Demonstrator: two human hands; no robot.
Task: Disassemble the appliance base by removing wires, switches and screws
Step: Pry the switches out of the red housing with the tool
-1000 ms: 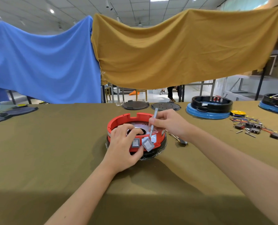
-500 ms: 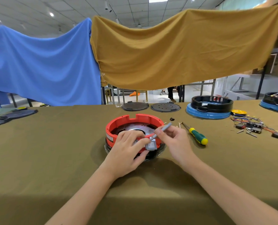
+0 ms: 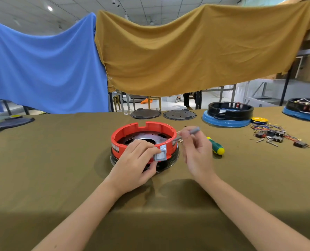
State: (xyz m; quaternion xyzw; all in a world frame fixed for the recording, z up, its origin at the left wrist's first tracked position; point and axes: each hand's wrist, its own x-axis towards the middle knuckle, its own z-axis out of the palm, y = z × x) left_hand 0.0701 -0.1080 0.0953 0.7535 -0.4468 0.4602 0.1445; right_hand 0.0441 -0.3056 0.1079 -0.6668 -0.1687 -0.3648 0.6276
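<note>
Red appliance base (image 3: 130, 132) sits mid-table on the olive cloth (image 3: 60, 160), ring-shaped, metal plate inside, black rim underneath. Head view only. My left hand (image 3: 132, 163) rests against its near wall, thumb and fingertips pinching a small grey switch (image 3: 160, 154) at the front of the red wall. My right hand (image 3: 197, 153) is just right of the base, fingers curled around a thin grey tool (image 3: 192, 131) that points toward the base's right rim; the tip looks blurred, contact unclear. Green-and-yellow screwdriver (image 3: 216, 146) lies on the cloth just behind my right hand. Far right: loose pile of wires and switches (image 3: 275, 135). Back edge: two black discs (image 3: 179, 114), a black-on-blue base (image 3: 228, 115), and another at the right frame edge. Blue and mustard cloths hang behind.
</note>
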